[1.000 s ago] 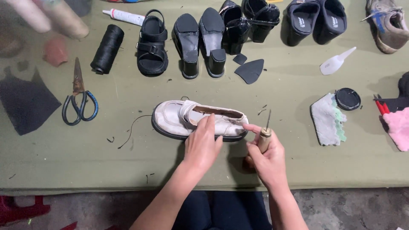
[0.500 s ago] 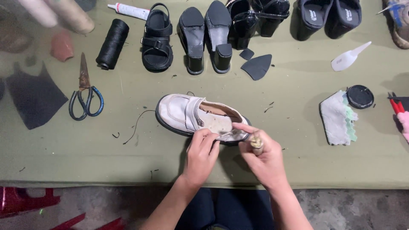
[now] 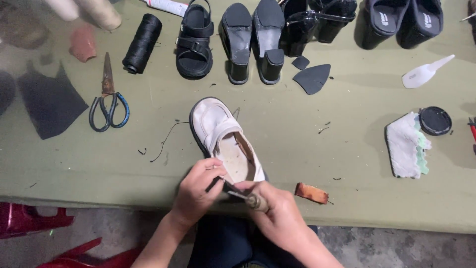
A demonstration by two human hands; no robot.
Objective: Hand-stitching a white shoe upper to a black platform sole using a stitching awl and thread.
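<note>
A white leather shoe [image 3: 214, 125] lies on the green table [image 3: 307, 144], its toe pointing away and its heel at the near edge. My left hand [image 3: 197, 192] pinches the heel rim of the shoe. My right hand [image 3: 275, 212] grips an awl [image 3: 237, 192] with a wooden handle. Its dark metal shaft points left, across the heel and under my left fingers. A loose dark thread [image 3: 166, 141] trails on the table left of the shoe.
Scissors [image 3: 109, 101], a black thread spool [image 3: 143, 42] and a dark leather piece [image 3: 49, 101] lie to the left. Black sandals and heels [image 3: 253, 42] line the far edge. A white cloth [image 3: 406, 144], a round tin [image 3: 435, 120] and a brown scrap [image 3: 311, 192] are on the right.
The shoe has turned from lying crosswise to heel toward me. Both hands have dropped to the table's near edge, with the awl now at the heel.
</note>
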